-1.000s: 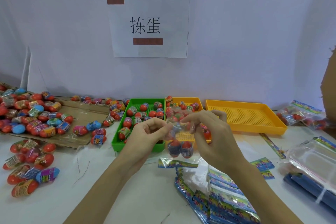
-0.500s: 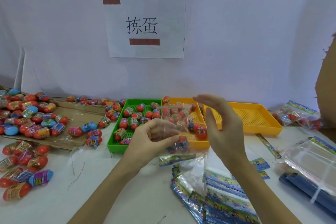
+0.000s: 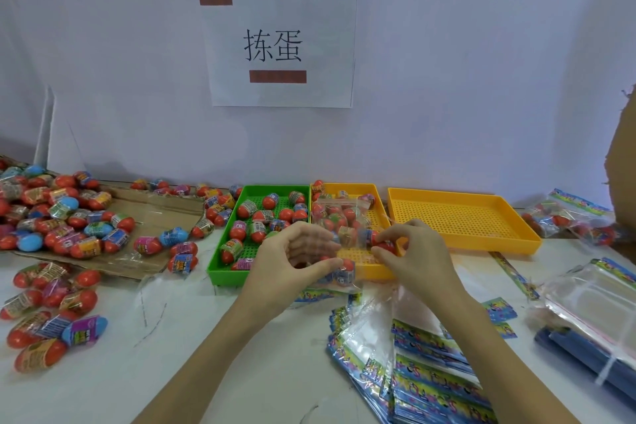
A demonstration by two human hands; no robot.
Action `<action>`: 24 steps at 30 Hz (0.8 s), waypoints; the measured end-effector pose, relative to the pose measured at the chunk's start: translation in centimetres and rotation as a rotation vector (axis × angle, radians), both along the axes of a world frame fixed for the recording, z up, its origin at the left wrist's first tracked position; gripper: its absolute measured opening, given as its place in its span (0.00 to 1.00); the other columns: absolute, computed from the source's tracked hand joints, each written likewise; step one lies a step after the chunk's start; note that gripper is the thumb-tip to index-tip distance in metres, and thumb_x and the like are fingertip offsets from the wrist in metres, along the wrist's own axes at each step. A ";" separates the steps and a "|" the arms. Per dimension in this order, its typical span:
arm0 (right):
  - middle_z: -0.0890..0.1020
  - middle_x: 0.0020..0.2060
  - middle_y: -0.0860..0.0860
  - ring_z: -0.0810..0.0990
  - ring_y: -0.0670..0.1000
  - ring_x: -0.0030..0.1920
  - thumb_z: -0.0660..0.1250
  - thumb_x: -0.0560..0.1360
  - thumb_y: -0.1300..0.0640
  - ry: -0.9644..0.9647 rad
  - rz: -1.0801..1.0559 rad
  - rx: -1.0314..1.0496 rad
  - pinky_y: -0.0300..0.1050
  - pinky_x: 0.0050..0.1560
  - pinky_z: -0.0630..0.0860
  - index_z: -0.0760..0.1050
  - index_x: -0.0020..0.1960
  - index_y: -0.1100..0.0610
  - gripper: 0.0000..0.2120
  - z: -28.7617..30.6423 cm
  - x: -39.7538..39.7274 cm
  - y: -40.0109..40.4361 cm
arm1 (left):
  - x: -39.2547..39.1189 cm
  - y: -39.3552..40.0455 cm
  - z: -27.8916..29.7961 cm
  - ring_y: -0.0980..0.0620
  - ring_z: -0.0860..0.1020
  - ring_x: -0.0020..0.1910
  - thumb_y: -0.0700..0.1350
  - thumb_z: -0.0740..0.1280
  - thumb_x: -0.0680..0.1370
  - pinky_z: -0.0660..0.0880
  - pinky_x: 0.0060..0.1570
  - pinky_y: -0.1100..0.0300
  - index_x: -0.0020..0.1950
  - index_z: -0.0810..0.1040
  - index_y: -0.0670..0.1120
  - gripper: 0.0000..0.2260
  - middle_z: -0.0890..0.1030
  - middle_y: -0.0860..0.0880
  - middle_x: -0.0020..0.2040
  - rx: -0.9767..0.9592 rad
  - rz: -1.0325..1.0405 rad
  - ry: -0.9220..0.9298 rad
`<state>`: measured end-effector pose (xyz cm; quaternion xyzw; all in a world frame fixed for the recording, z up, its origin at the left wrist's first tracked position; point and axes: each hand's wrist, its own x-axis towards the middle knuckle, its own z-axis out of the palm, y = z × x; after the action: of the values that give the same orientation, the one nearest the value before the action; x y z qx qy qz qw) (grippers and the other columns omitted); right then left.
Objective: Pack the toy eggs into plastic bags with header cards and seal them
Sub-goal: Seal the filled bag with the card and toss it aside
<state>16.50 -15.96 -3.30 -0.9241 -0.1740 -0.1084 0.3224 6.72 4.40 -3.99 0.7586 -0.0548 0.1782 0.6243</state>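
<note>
1. At the middle of the tabletop, the left hand (image 3: 292,262) and the right hand (image 3: 409,255) hold a clear plastic bag (image 3: 344,227) between them, above the near ends of two trays.
2. Left hand: thumb and curled fingers pinch the bag's left side.
3. Right hand: fingertips pinch a red toy egg (image 3: 383,246) at the bag's right side; whether the egg lies inside the film cannot be told.
4. Bag: holds several toy eggs, and its zip strip points toward the wall.
5. Green tray (image 3: 220,265), behind the left hand: holds loose eggs.
6. Small yellow tray (image 3: 375,274), touching the green one: also holds eggs.
7. Large yellow tray (image 3: 464,217), toward the right edge: shows its perforated floor.
8. Cardboard sheet (image 3: 151,213), at the left edge: carries a heap of eggs (image 3: 62,217).
9. Header cards (image 3: 430,372), near the front edge below the right forearm: fanned in a stack.
10. Filled bags (image 3: 568,220): lie at the far right corner.
</note>
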 end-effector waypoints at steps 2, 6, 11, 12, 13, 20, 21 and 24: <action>0.78 0.51 0.49 0.74 0.49 0.49 0.77 0.75 0.53 0.028 0.002 0.030 0.41 0.49 0.70 0.86 0.55 0.51 0.10 0.0 0.3 0.0 | 0.0 0.0 -0.1 0.51 0.86 0.52 0.47 0.81 0.70 0.82 0.56 0.56 0.57 0.83 0.47 0.18 0.88 0.50 0.51 0.015 0.002 0.005; 0.78 0.51 0.50 0.75 0.52 0.53 0.72 0.79 0.54 -0.077 0.052 -0.018 0.46 0.54 0.73 0.84 0.59 0.52 0.10 -0.3 0.5 -0.1 | 0.0 0.0 -0.2 0.52 0.86 0.54 0.45 0.81 0.72 0.82 0.56 0.58 0.59 0.82 0.47 0.18 0.87 0.51 0.52 0.067 -0.007 0.017; 0.80 0.52 0.52 0.82 0.44 0.44 0.67 0.82 0.57 -0.149 0.100 0.335 0.34 0.44 0.77 0.82 0.58 0.53 0.07 0.8 0.3 -0.5 | 0.0 -0.3 -0.5 0.52 0.85 0.55 0.45 0.81 0.72 0.82 0.57 0.55 0.60 0.81 0.48 0.19 0.87 0.52 0.53 0.126 -0.004 0.019; 0.82 0.51 0.53 0.84 0.46 0.43 0.66 0.83 0.58 -0.108 0.136 0.457 0.35 0.42 0.78 0.83 0.58 0.52 0.08 1.1 0.1 -0.6 | 0.0 -0.3 -0.5 0.52 0.85 0.55 0.45 0.81 0.72 0.83 0.56 0.55 0.60 0.81 0.48 0.18 0.87 0.53 0.53 0.132 0.000 0.019; 0.84 0.51 0.53 0.86 0.48 0.42 0.65 0.84 0.58 -0.047 0.180 0.585 0.38 0.41 0.80 0.83 0.58 0.52 0.09 1.5 0.0 -0.7 | 0.0 -0.3 -0.6 0.53 0.85 0.54 0.44 0.80 0.73 0.83 0.55 0.55 0.60 0.81 0.48 0.18 0.87 0.53 0.53 0.137 0.004 0.017; 0.87 0.54 0.58 0.87 0.58 0.55 0.74 0.75 0.55 0.438 0.429 1.215 0.41 0.53 0.82 0.81 0.60 0.59 0.15 3.8 -1.9 -0.8 | 0.1 -0.5 -0.8 0.54 0.85 0.53 0.46 0.80 0.73 0.82 0.55 0.59 0.59 0.81 0.49 0.17 0.87 0.55 0.52 0.156 0.040 -0.003; 0.86 0.55 0.60 0.87 0.59 0.56 0.75 0.73 0.55 0.452 0.441 1.225 0.42 0.53 0.83 0.81 0.60 0.59 0.17 3.9 -2.0 -0.6 | 0.1 -0.5 -0.8 0.54 0.85 0.53 0.45 0.80 0.73 0.82 0.55 0.58 0.59 0.81 0.49 0.16 0.87 0.55 0.52 0.157 0.043 -0.003; 0.85 0.56 0.58 0.87 0.58 0.55 0.75 0.74 0.53 0.372 0.455 1.130 0.46 0.56 0.83 0.80 0.62 0.57 0.18 3.9 -2.6 -0.2 | 0.2 -0.4 -0.9 0.54 0.86 0.52 0.44 0.80 0.74 0.83 0.54 0.58 0.59 0.81 0.49 0.16 0.87 0.55 0.51 0.169 0.057 -0.007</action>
<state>13.89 -16.15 0.57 -0.5549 -0.2231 0.0499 0.7999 6.87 3.98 -4.91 0.8091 -0.0502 0.1934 0.5526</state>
